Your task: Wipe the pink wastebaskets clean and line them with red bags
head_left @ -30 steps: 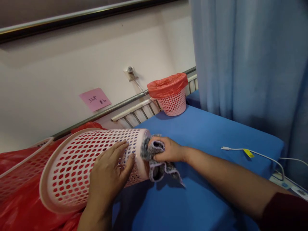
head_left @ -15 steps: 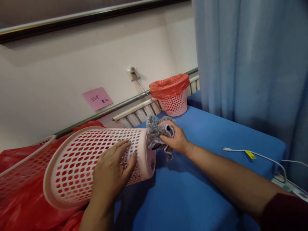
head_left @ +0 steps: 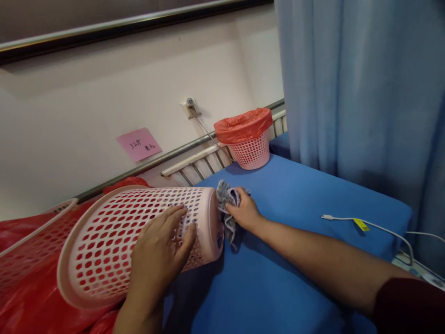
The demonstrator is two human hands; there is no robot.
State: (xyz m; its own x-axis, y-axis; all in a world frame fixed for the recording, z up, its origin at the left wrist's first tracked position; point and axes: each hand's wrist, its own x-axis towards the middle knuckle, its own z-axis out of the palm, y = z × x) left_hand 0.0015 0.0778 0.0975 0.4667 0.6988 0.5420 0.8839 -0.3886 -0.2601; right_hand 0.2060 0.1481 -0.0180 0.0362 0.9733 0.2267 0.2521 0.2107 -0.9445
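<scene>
A pink perforated basket [head_left: 114, 232] lies on its side, its wide rim toward the left and its base toward the right. Flat on its side wall rests my left hand [head_left: 160, 246], fingers spread. My right hand [head_left: 245, 211] grips a crumpled grey cloth [head_left: 229, 229] against the outside of the basket's base. Part of the cloth hangs down beside a small blue mark on the base.
Red plastic bags [head_left: 31, 297] and another pink basket [head_left: 41, 241] lie at the left. A red-lined pink basket [head_left: 250, 150] stands at the back of the blue bed [head_left: 295, 195]. A white cable [head_left: 378, 229] crosses the right side, near a blue curtain [head_left: 365, 93].
My right hand has moved slightly left and down with the cloth, which now hangs lower along the basket's base. My left hand stays on the basket.
</scene>
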